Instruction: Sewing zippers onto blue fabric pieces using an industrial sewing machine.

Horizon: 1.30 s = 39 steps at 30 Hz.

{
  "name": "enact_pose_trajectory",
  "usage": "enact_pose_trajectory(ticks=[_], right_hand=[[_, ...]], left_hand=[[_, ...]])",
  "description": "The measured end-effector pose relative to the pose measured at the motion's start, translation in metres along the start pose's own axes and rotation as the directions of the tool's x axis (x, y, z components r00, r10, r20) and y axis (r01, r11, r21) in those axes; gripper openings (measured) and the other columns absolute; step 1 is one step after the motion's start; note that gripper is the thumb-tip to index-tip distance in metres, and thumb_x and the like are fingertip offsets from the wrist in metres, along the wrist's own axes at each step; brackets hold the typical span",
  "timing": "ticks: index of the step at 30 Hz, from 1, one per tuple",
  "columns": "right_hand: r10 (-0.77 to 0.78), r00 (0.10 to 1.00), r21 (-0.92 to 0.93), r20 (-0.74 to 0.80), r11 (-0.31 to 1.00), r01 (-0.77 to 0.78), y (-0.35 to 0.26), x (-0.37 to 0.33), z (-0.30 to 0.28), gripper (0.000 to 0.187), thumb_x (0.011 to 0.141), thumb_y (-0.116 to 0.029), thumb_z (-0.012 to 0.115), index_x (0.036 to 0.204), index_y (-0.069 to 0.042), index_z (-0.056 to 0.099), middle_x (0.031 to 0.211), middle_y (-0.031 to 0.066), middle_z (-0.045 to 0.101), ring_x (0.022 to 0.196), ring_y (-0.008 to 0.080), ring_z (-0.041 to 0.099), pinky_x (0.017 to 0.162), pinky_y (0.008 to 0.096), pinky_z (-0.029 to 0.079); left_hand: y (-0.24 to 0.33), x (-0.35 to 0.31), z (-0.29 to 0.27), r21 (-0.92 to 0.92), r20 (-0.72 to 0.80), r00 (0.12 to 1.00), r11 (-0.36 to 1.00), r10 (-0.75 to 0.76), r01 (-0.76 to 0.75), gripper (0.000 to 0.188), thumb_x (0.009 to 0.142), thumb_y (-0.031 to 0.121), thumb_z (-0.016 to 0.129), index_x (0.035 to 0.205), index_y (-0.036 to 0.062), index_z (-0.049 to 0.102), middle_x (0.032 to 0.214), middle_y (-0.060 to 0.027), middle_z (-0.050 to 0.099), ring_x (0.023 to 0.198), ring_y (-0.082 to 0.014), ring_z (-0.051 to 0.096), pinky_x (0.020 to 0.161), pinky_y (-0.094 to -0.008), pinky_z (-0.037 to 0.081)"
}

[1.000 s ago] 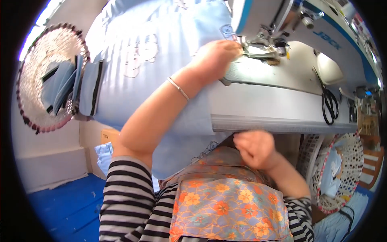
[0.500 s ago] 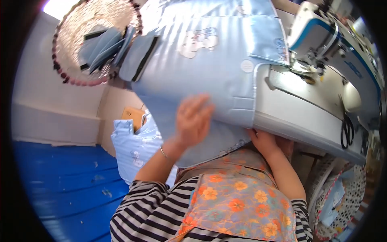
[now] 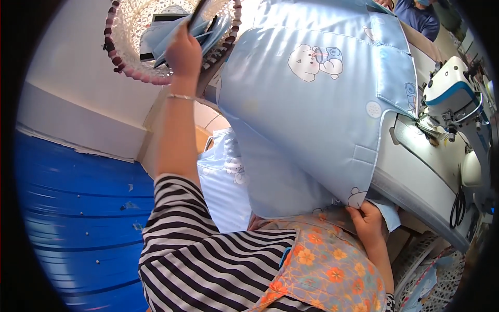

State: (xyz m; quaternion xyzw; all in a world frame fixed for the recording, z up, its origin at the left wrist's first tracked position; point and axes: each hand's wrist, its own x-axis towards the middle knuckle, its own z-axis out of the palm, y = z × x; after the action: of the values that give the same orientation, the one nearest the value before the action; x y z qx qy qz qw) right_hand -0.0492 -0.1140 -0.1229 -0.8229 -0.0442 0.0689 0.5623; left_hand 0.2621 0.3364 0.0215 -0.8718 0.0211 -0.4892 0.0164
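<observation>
Light-blue fabric (image 3: 306, 132) draped over table (image 3: 403, 179) edge; left hand (image 3: 184, 56) at basket (image 3: 127, 47), seemingly closed on dark-edged piece (image 3: 198, 14); right hand (image 3: 370, 222) pinching fabric's near corner, best held steady lest cloth slide; sewing machine (image 3: 451, 78) far right

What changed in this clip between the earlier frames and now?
The left hand has left the sewing machine, crossed the light-blue fabric and reached left to the basket, where it appears to have picked up the black-edged piece that lay by the rim. The right hand, earlier near the tabletop's front edge, now pinches the fabric's near corner. The scissors stay beside the machine.
</observation>
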Motion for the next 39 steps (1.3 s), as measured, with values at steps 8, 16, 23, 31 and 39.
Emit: enact_pose_trajectory(ticks=[8,16,23,31,39], right_hand=[[0.014,0.998,-0.041,-0.060,0.999,-0.016,-0.012,-0.002,0.000,0.012,0.086,-0.006,0.069,0.095,0.002,0.068,0.075,0.0097,0.065,0.066,0.0162,0.059,0.062,0.0292,0.045],[-0.506,0.862,-0.596,-0.011,0.696,0.401,-0.079,0.016,-0.029,0.015,0.066,-0.009,0.077,0.075,-0.005,0.065,0.076,0.0086,0.052,0.068,0.0290,0.053,0.060,0.0383,0.044],[-0.390,0.792,-0.370,-0.469,0.901,0.225,-0.101,0.085,-0.073,0.016,0.075,-0.011,0.078,0.086,-0.002,0.069,0.083,0.0149,0.063,0.083,0.0299,0.061,0.069,0.0407,0.046],[-0.423,0.866,-0.688,-0.267,0.713,0.136,-0.006,0.086,-0.083,0.048,0.082,-0.024,0.073,0.126,-0.009,0.061,0.137,0.0188,0.052,0.127,0.0378,0.049,0.108,0.0440,0.040],[-0.502,0.811,-0.664,-0.302,0.721,0.198,-0.005,0.048,-0.043,0.048,0.077,-0.031,0.074,0.119,-0.009,0.065,0.135,0.0215,0.053,0.126,0.0398,0.050,0.109,0.0492,0.036]], left_hand=[[-0.105,0.053,0.035,0.568,0.486,0.814,0.823,-0.319,-0.017,0.047,0.087,0.022,0.050,0.133,0.0116,0.056,0.139,-0.0147,0.054,0.131,-0.0318,0.049,0.107,-0.0618,0.034],[-0.064,0.041,0.025,-0.048,0.261,0.914,0.950,0.310,-0.308,0.048,0.091,0.025,0.059,0.137,0.0096,0.053,0.142,-0.0178,0.051,0.133,-0.0357,0.046,0.109,-0.0470,0.038],[0.204,-0.110,-0.156,-0.729,-0.256,0.572,0.233,0.779,-0.644,0.055,0.079,0.021,0.070,0.130,0.0077,0.057,0.134,-0.0176,0.054,0.124,-0.0308,0.052,0.106,-0.0482,0.040],[0.269,-0.125,-0.036,-0.679,0.480,0.500,0.666,0.720,-0.308,0.064,0.087,0.038,0.063,0.143,0.0114,0.047,0.148,-0.0222,0.040,0.136,-0.0400,0.037,0.112,-0.0566,0.027],[0.315,-0.086,-0.008,-0.851,0.342,0.390,0.458,0.855,-0.257,0.046,0.092,0.016,0.057,0.136,0.0027,0.052,0.141,-0.0222,0.049,0.133,-0.0389,0.043,0.111,-0.0461,0.033]])
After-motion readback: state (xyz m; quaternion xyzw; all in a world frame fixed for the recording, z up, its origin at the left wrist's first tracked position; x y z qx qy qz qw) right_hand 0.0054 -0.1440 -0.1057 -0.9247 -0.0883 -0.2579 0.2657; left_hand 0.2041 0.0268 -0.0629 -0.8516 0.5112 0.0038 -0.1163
